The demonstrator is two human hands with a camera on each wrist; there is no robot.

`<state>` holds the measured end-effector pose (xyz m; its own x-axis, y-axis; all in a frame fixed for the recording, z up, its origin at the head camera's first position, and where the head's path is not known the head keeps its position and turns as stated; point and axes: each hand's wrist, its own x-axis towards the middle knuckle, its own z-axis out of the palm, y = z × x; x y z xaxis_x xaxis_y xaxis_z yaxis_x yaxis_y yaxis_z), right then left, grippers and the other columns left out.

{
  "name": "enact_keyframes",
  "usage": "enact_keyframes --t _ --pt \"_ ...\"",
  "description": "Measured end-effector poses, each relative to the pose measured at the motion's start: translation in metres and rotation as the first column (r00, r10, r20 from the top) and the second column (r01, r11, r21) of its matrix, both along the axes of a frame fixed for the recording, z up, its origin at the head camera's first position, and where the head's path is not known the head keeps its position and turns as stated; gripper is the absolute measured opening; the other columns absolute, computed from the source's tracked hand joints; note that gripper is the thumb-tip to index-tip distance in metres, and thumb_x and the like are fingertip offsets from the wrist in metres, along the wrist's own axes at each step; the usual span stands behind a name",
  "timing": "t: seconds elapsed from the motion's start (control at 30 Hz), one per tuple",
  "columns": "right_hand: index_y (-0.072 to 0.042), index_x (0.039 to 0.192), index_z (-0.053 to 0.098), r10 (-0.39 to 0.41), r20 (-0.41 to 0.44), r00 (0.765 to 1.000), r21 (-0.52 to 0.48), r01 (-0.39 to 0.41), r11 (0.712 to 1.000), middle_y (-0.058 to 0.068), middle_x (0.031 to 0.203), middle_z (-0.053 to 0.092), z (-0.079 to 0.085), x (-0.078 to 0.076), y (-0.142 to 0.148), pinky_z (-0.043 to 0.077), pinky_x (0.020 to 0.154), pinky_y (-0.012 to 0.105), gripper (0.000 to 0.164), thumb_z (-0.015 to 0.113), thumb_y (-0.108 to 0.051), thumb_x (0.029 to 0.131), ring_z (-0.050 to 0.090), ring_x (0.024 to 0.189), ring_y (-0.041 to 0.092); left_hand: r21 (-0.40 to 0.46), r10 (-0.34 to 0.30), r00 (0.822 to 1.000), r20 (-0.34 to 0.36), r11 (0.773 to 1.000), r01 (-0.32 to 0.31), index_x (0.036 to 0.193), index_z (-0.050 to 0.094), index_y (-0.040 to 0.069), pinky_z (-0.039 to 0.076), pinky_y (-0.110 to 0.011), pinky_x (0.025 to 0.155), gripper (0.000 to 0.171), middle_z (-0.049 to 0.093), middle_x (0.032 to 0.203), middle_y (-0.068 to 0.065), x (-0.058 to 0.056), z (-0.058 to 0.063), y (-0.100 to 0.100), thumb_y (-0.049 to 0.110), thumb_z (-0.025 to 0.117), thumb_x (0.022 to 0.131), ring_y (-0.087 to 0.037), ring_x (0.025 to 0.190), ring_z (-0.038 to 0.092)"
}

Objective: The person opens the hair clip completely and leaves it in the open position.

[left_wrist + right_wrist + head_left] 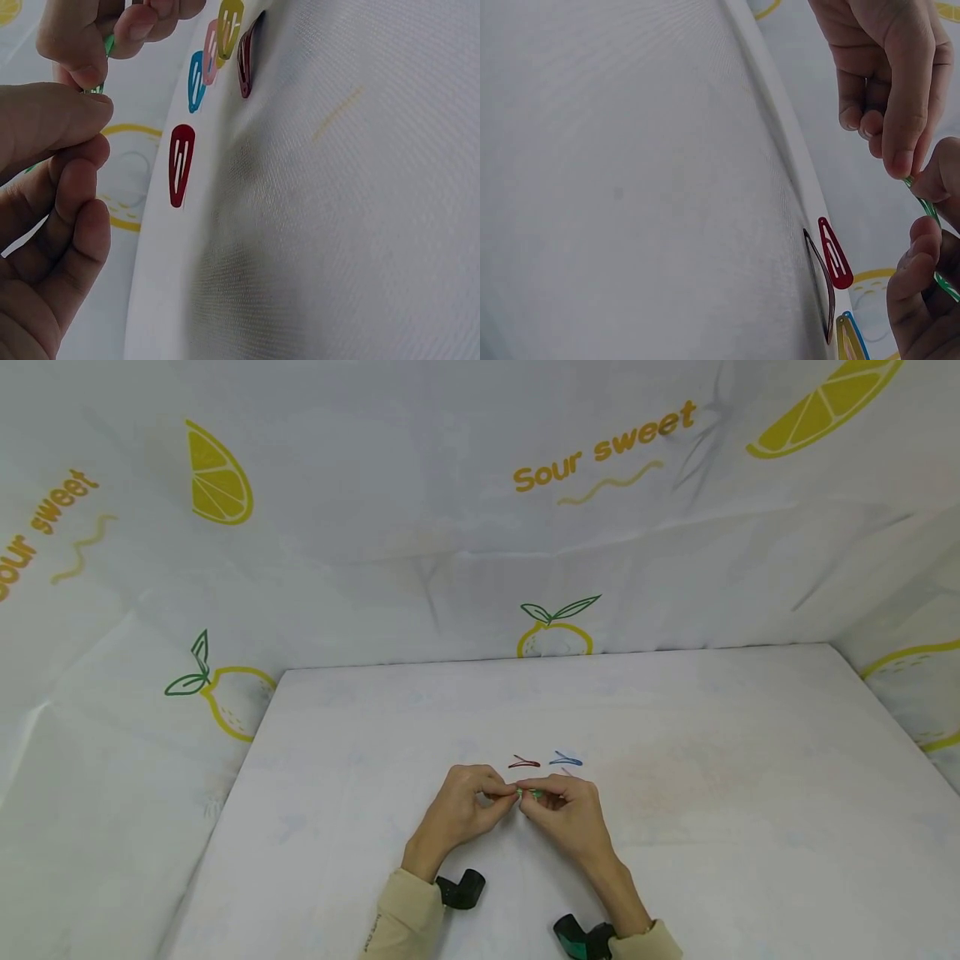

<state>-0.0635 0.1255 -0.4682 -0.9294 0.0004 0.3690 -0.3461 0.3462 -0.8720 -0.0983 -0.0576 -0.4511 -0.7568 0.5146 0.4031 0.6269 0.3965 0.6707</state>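
Both hands meet over the white table, pinching a green snap hair clip [928, 206] between them. My left hand [468, 804] grips one end of the green clip with thumb and forefinger. On the other end, my right hand [567, 812] pinches with its thumb and fingers, hiding much of the clip. In the left wrist view, a bright red hair clip [181, 165] lies below the hands, with blue [196, 82], pink [211, 54] and yellow [230, 28] clips grouped beyond it. A dark red clip [245, 66] rests closer to that camera.
The white tabletop [750, 760] extends around the hands on all sides. Behind it hangs a white cloth [420, 527] printed with lemons and lettering. A black wrist device [462, 889] sits by the left sleeve, another [585, 939] by the right one.
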Motion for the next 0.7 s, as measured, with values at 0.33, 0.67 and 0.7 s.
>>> enact_keyframes --t 0.33,0.67,0.7 --pt "-0.003 0.100 0.082 -0.011 0.012 1.000 0.003 0.011 1.000 -0.004 0.057 0.056 -0.0009 0.0003 0.0001 0.039 0.046 0.017 0.032 0.071 0.014 0.075 0.042 0.052 -0.003 -0.021 0.008 1.000 0.023 1.000 -0.007 0.090 0.083 0.004 0.055 -0.022 0.061 0.006 0.078 0.078 -0.004 -0.0002 -0.0015 0.0000 0.003 0.079 0.086 -0.004 0.067 0.063" --pt "-0.005 0.095 0.083 -0.019 0.024 1.000 -0.007 0.019 1.000 -0.002 0.061 0.063 -0.0013 0.0003 -0.0001 0.042 0.048 0.019 0.029 0.072 0.013 0.076 0.045 0.054 -0.002 -0.021 0.010 1.000 0.018 1.000 -0.009 0.089 0.083 0.002 0.054 -0.021 0.061 0.006 0.078 0.079 -0.005 0.0006 0.0003 0.0011 0.001 0.079 0.085 -0.008 0.067 0.066" --pt "-0.005 0.094 0.083 -0.020 0.027 0.999 -0.010 0.020 1.000 -0.002 0.062 0.064 -0.0013 0.0003 -0.0002 0.043 0.049 0.019 0.028 0.071 0.013 0.076 0.046 0.055 -0.002 -0.023 0.010 1.000 0.016 1.000 -0.009 0.089 0.083 0.002 0.054 -0.021 0.061 0.006 0.078 0.079 -0.005 0.0007 0.0002 0.0012 0.001 0.079 0.085 -0.008 0.067 0.066"
